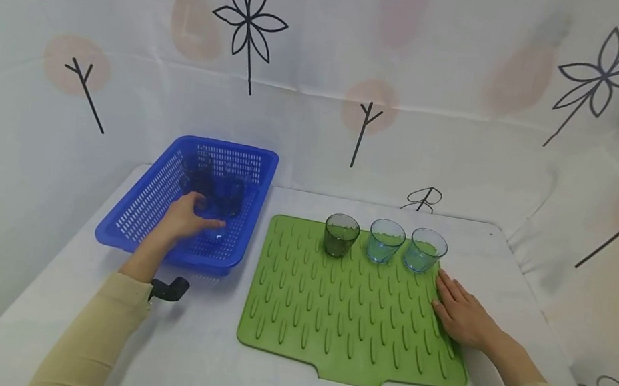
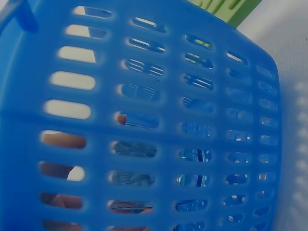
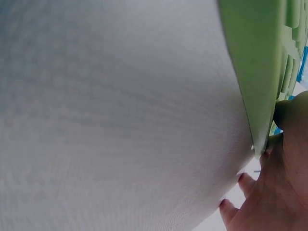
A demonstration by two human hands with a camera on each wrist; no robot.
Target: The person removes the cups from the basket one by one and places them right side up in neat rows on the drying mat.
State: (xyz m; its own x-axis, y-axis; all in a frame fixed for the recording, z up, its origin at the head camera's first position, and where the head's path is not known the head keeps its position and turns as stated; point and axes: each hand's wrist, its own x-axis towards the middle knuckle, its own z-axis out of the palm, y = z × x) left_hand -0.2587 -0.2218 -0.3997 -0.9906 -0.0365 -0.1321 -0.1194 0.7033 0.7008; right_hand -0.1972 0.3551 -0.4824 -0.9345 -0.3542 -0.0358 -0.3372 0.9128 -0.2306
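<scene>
In the head view my left hand (image 1: 183, 220) reaches into the blue basket (image 1: 123, 219), thumb and fingers curved around a clear bluish glass (image 1: 216, 233). Parts of the fingers and glass are hidden. Through the slots in the left wrist view, bits of glass and fingers show behind the basket wall (image 2: 101, 130). My right hand (image 1: 463, 315) rests with extended fingers on the right edge of the green mat (image 1: 324, 330). In the right wrist view the thumb lies over the mat's edge (image 3: 255, 72).
Along the mat's far edge stand a dark glass (image 1: 341, 237) and two light-blue glasses, one in the middle (image 1: 384, 242) and one at right (image 1: 424, 252). Dark glasses (image 1: 200, 172) sit deeper in the basket. A printed white cloth (image 1: 309, 119) hangs behind the table.
</scene>
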